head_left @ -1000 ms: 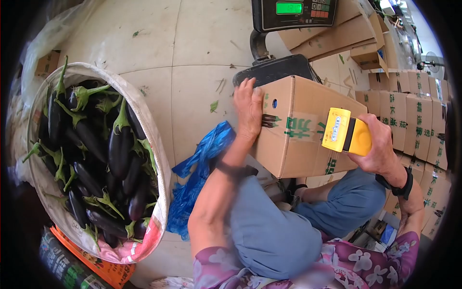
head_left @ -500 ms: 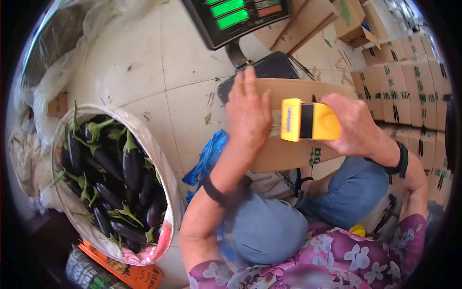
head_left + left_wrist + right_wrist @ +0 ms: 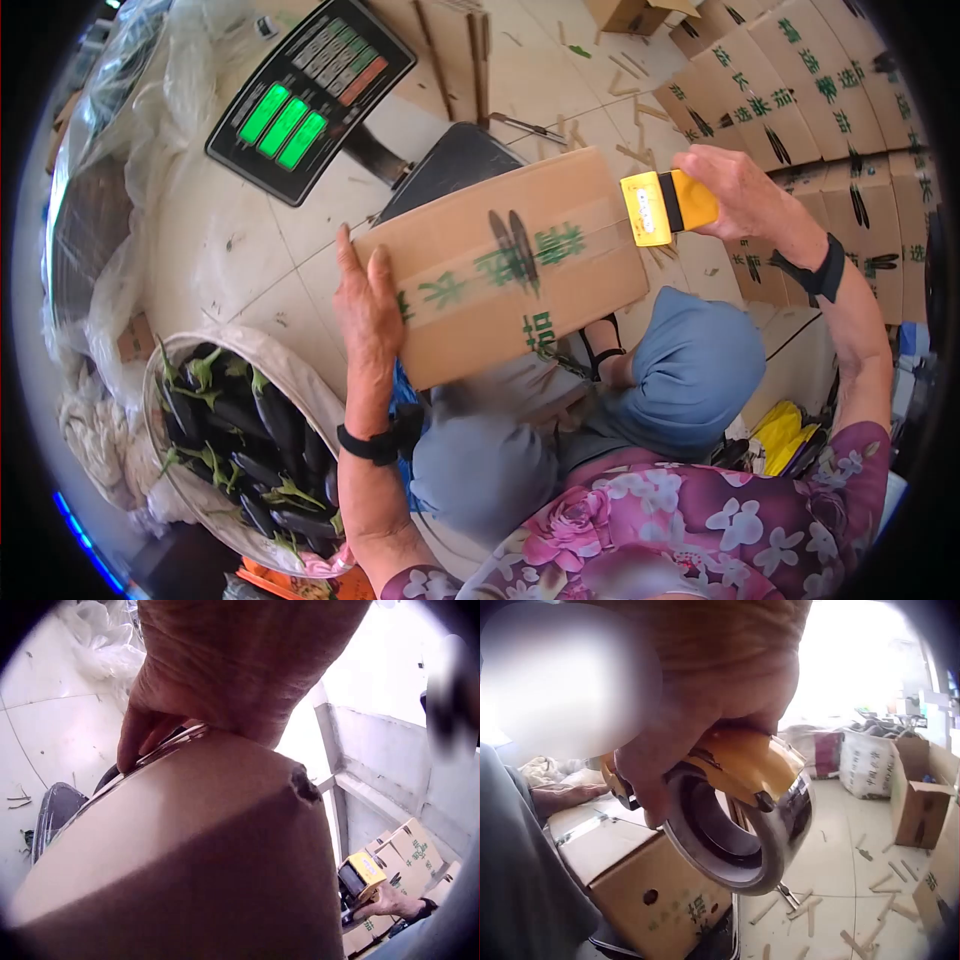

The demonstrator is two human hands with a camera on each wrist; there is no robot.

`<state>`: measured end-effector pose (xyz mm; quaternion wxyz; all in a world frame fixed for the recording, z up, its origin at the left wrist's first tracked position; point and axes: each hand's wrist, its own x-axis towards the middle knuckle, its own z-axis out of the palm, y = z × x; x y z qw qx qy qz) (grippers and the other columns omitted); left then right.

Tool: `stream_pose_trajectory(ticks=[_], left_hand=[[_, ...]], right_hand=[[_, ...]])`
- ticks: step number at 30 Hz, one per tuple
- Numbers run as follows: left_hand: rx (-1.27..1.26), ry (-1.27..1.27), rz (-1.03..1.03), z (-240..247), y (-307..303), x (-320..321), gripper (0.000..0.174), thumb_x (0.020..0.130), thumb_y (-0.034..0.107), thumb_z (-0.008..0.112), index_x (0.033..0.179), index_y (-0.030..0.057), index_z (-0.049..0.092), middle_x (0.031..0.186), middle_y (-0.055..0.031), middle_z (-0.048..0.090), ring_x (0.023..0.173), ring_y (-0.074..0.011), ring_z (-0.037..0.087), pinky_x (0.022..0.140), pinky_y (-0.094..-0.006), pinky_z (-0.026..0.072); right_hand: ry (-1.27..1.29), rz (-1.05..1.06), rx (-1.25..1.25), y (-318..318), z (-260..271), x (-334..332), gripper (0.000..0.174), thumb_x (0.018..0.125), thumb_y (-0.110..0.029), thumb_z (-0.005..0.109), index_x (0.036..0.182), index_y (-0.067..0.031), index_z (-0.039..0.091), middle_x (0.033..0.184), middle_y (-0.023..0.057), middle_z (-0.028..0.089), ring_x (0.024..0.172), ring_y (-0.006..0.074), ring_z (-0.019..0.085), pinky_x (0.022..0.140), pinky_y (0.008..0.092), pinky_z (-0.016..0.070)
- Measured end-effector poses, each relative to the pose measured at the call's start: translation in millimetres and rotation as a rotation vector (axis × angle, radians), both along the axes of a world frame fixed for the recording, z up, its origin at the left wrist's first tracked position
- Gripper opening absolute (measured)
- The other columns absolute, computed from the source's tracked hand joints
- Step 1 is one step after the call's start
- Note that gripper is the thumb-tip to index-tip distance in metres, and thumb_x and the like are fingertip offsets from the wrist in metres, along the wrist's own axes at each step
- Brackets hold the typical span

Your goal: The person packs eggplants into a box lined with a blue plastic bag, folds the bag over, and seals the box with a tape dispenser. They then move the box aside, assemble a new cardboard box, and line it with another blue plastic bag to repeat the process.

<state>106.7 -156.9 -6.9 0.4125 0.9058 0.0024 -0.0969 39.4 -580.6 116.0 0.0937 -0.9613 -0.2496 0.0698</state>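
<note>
With our right grip (image 3: 742,195) clamped on the dispenser (image 3: 649,210) right of the box (image 3: 508,275), and our left grip (image 3: 366,308), unclenched, resting on its left end, we should likely steady it and draw the tape (image 3: 793,829) taut.

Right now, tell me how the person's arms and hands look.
The left hand and right hand are gloveless. Each wrist wears a black band. The sleeves are short and purple with pale flowers.
</note>
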Motion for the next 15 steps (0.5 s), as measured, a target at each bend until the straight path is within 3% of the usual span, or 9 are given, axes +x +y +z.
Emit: stream_pose_trajectory(ticks=[4, 8, 15], left_hand=[[0.039, -0.021, 0.017, 7, -1, -1, 0.062, 0.103, 0.042, 0.045, 0.154, 0.0132, 0.027, 0.097, -0.0282, 0.07, 0.092, -0.0453, 0.068, 0.081, -0.0515, 0.0504], [0.073, 0.014, 0.036, 7, -1, 0, 0.061, 0.103, 0.044, 0.044, 0.153, 0.0135, 0.03, 0.095, -0.0265, 0.07, 0.089, -0.0429, 0.069, 0.08, -0.0491, 0.051], [0.087, 0.037, 0.062, 12, -5, -4, 0.06, 0.102, 0.046, 0.044, 0.153, 0.0137, 0.033, 0.087, -0.0227, 0.069, 0.082, -0.0357, 0.068, 0.076, -0.0441, 0.0509]], right_hand=[[-0.091, 0.005, 0.171, -19, -35, -11, 0.061, 0.068, -0.021, 0.084, 0.116, -0.0037, 0.05, 0.094, 0.0149, 0.059, 0.087, 0.0372, 0.063, 0.074, 0.0425, 0.0529], [0.008, -0.072, 0.087, -32, -46, -11, 0.06, 0.069, -0.02, 0.085, 0.115, -0.0038, 0.05, 0.094, 0.0148, 0.059, 0.087, 0.0368, 0.063, 0.074, 0.0428, 0.0525], [-0.002, -0.089, 0.21, -29, -90, -20, 0.061, 0.069, -0.019, 0.084, 0.113, -0.0022, 0.046, 0.091, 0.0161, 0.057, 0.085, 0.0389, 0.062, 0.074, 0.0431, 0.0522]])
